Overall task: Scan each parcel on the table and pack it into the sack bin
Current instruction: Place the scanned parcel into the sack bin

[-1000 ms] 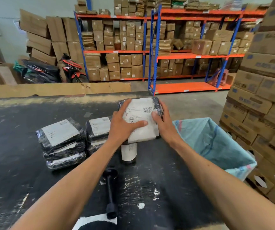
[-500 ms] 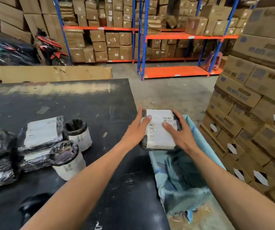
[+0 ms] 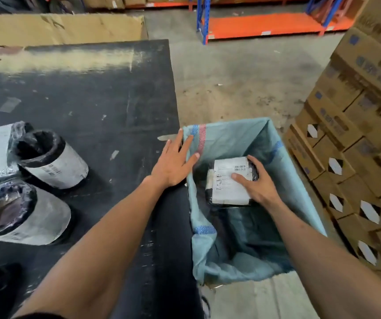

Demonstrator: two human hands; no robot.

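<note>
Right hand: my right hand (image 3: 255, 181) grips the parcel (image 3: 228, 180) by its right edge, thumb on the label, fingers curled over the far corner, so I can steer it flat.
Parcel: centre right of the frame, inside the sack (image 3: 300, 187), label up; I cannot tell whether it rests on anything yet.
Left hand: my left hand (image 3: 175, 161) lies flat with straight fingers on the sack's left rim at the table (image 3: 106, 107) edge, holding nothing; I judge it keeps the mouth spread.
Sack: lower right of the frame, just beside the table, so the carry is short.
Waiting: two rolled parcels (image 3: 47, 161) at centre left of the frame, on the table, not yet packed.
</note>
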